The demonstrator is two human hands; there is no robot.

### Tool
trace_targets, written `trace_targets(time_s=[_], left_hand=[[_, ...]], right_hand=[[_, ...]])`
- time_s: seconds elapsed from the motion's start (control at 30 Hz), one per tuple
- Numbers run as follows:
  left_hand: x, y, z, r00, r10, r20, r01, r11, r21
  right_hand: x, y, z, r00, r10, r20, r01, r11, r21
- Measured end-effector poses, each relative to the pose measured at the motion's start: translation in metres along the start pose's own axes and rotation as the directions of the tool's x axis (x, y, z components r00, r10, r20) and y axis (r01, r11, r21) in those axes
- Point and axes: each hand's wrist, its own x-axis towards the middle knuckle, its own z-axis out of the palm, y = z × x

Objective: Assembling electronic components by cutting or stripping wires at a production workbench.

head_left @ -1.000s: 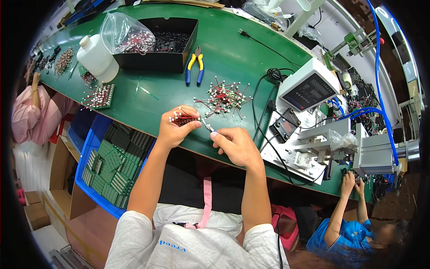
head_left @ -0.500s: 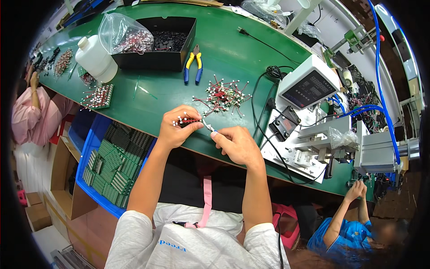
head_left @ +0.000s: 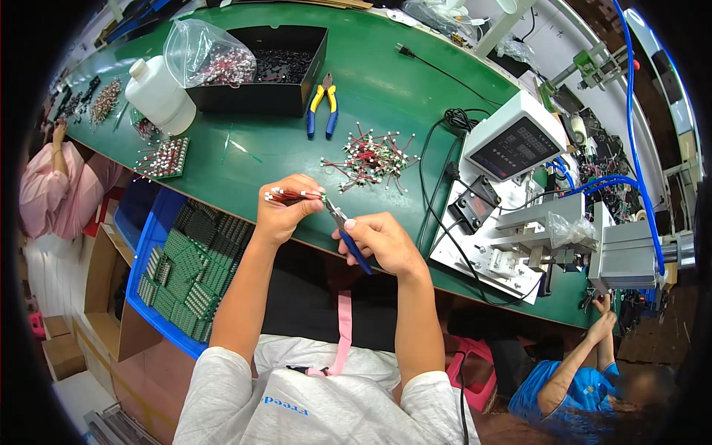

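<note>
Pinched in my left hand (head_left: pixel 280 215) is a small bunch of red wire leads (head_left: pixel 291 195) with white connectors, pointing left. My right hand (head_left: pixel 387 243) is closed round blue-handled cutting pliers (head_left: pixel 357 254). Their metal jaws meet the right end of the bunch, where a bit of green shows; whether they touch it I cannot tell. Just beyond my hands lies a loose heap of red and white wire leads (head_left: pixel 371 158) on the green table (head_left: pixel 278 148).
Yellow-and-blue pliers (head_left: pixel 322 107) lie beside a black box (head_left: pixel 248 101) of dark parts. A white bottle (head_left: pixel 159 96) stands left of it. A blue bin (head_left: pixel 152 245) holds green circuit boards. On the right is a machine with a white control box (head_left: pixel 512 137). Co-workers sit at both sides.
The pliers have swung so their blue handles now show below my right hand. My left hand has shifted slightly left with the leads. The right co-worker's hands have moved.
</note>
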Motion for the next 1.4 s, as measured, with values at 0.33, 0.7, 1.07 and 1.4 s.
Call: trace_targets(time_s=[0.33,0.7,1.07,1.4], left_hand=[[-0.001,0.002,-0.001,0.983,-0.175,-0.049,0.165,0.972,-0.168],[0.002,0.01,0.008,0.974,-0.213,-0.083,0.222,0.968,0.121],[-0.001,0.006,0.009,0.993,-0.119,-0.025,0.122,0.976,0.182],[-0.003,0.009,0.013,0.996,-0.08,-0.028,0.084,0.966,0.246]], right_hand=[[0.0,-0.02,-0.003,0.959,-0.019,-0.284,-0.002,0.997,-0.074],[-0.005,-0.023,-0.003,0.948,-0.132,-0.289,-0.026,0.875,-0.483],[-0.007,-0.026,0.003,0.977,-0.049,-0.207,-0.062,0.866,-0.496],[-0.006,-0.023,0.0,0.982,-0.033,-0.185,-0.064,0.867,-0.494]])
